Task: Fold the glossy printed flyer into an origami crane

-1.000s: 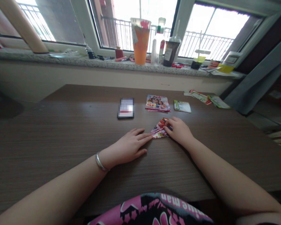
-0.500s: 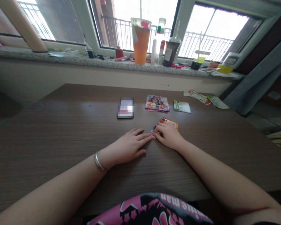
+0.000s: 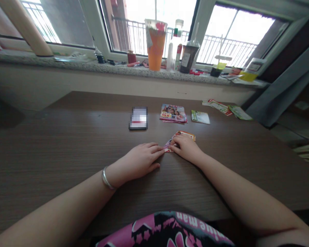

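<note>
A colourful printed paper leaflet (image 3: 168,146), seemingly folded, lies on the table in front of me. My right hand (image 3: 187,148) covers much of it, with bent fingers and thumb pressing it to the tabletop. Orange and white print shows past the knuckles. My left hand (image 3: 141,160) lies flat, fingers stretched out, and the index fingertip touches the leaflet's left corner. A silver bangle (image 3: 107,178) is on that wrist. Beyond the hands sit a stack of pink printed leaflets (image 3: 173,113) and a smaller green-and-white stack (image 3: 200,117).
A phone (image 3: 138,118) with a blurred screen rests on the brown table (image 3: 54,144), left of the stacks. More green and red leaflets (image 3: 220,107) lie at the far right. Along the windowsill (image 3: 113,68) stand an orange drink cup (image 3: 155,48), a dark cup (image 3: 189,56) and bottles.
My left hand has drawn back slightly left, its index finger now at the leaflet's corner. That corner reaches a little further left. My right hand stays nearly in place.
</note>
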Available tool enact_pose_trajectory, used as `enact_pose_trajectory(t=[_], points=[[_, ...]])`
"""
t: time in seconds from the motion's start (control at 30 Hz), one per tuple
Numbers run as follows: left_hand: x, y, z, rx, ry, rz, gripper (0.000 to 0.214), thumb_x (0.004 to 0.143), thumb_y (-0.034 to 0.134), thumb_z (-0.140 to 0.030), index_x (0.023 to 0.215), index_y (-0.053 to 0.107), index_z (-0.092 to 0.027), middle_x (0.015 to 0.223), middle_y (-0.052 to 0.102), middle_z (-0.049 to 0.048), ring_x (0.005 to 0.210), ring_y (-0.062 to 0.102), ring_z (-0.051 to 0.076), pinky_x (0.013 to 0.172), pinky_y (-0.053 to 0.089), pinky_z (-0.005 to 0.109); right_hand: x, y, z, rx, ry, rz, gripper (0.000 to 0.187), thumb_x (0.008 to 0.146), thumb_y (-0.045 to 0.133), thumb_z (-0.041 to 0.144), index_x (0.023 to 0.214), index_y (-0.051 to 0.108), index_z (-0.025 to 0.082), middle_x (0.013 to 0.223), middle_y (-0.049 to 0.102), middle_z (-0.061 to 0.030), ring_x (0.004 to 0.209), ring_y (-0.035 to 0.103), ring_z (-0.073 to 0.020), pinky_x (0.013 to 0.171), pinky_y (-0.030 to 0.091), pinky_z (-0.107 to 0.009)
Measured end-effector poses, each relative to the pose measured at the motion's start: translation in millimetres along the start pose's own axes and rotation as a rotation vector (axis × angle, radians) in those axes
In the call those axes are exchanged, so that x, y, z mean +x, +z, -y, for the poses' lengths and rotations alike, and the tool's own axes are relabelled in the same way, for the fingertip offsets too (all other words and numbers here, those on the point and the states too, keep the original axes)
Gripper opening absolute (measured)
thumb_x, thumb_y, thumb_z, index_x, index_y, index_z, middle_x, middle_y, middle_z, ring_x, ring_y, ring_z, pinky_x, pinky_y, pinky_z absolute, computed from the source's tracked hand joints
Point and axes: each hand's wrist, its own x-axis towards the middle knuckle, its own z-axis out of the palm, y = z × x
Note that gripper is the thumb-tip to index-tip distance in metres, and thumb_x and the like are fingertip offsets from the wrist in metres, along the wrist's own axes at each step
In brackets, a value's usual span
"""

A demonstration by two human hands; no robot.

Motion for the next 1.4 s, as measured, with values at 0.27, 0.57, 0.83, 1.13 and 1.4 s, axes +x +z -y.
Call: enact_pose_trajectory(t=[0.27,0.57,0.83,1.13,1.4], points=[[2.7,-0.4,-2.5,0.022,0.000,-0.002,0.046,0.090,0.056,-0.032,0.132,0.049,-0.017,0.130,0.057,0.0108,0.121,0.051,0.027,0.101,0.043,0.040,1.6,1.1,2.7,-0.049,0.035,0.003,0.016,0.087,0.061,0.032,0.076,0.063,0.020,0.087,0.069,-0.0058,0.088,0.059,-0.0206,0.078,0.038,-0.031],[4.5,2.1,-5.2,0.062,-0.026,0.000,0.046,0.089,0.057,-0.033,0.131,0.049,-0.016,0.126,0.058,0.0119,0.116,0.053,0.026,0.098,0.045,0.040,3.2,1.6,5.1,-0.063,0.058,0.007,0.016,0.085,0.062,0.033,0.076,0.063,0.020,0.085,0.068,-0.0060,0.085,0.059,-0.0203,0.076,0.037,-0.031],[3.9,4.0,-7.0,0.103,-0.046,0.012,0.044,0.091,0.054,-0.033,0.130,0.049,-0.014,0.126,0.058,0.0119,0.115,0.053,0.028,0.096,0.047,0.041,3.7,0.6,6.1,-0.050,0.066,0.000,0.015,0.085,0.063,0.032,0.076,0.063,0.020,0.086,0.069,-0.0054,0.085,0.059,-0.0200,0.076,0.038,-0.031],[3.2,1.2,-9.2,0.073,-0.091,0.045,0.039,0.089,0.054,-0.030,0.125,0.052,-0.013,0.118,0.058,0.0124,0.110,0.055,0.027,0.095,0.047,0.039,3.1,2.3,2.6,-0.054,0.089,-0.010,0.018,0.084,0.064,0.037,0.077,0.064,0.020,0.086,0.070,-0.0054,0.084,0.060,-0.0202,0.075,0.038,-0.030],[0.8,-0.3,-8.5,0.063,-0.105,0.043,0.032,0.091,0.048,-0.026,0.121,0.055,-0.014,0.115,0.059,0.0116,0.106,0.057,0.025,0.093,0.048,0.038,3.5,1.4,0.5,-0.036,0.085,0.002,0.019,0.083,0.064,0.038,0.078,0.065,0.020,0.089,0.070,-0.0056,0.086,0.061,-0.0199,0.076,0.040,-0.030]])
